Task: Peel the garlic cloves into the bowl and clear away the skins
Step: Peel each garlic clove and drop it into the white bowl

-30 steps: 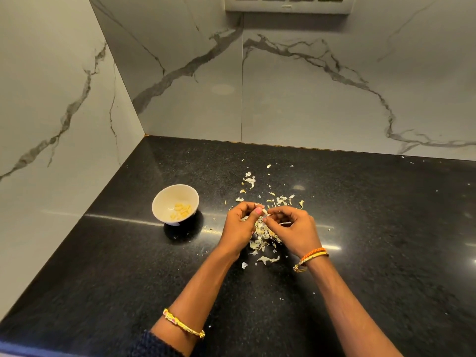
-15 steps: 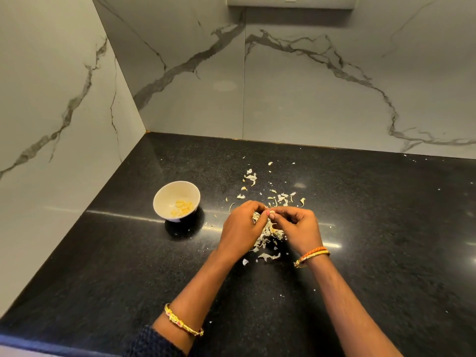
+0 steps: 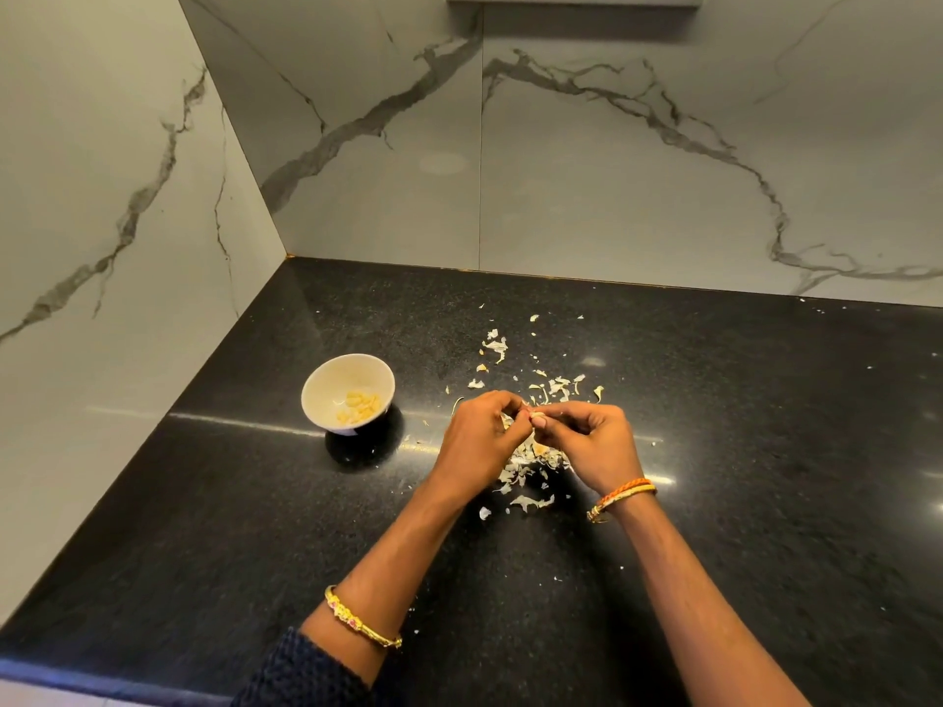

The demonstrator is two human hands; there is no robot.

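My left hand and my right hand meet at the fingertips over the black counter, both pinching one small pale garlic clove. Beneath and behind the hands lies a scatter of papery garlic skins, with more skins further back. A small white bowl stands to the left of my left hand, with several peeled yellowish cloves inside. Most of the clove is hidden by my fingers.
The black granite counter sits in a corner of white marbled walls: one wall at the left, one at the back. The counter's front edge runs along the bottom left.
The hands have stayed together over the skin pile, their fingers shifting slightly on the clove. The view has tilted down a little. The bowl has not moved.
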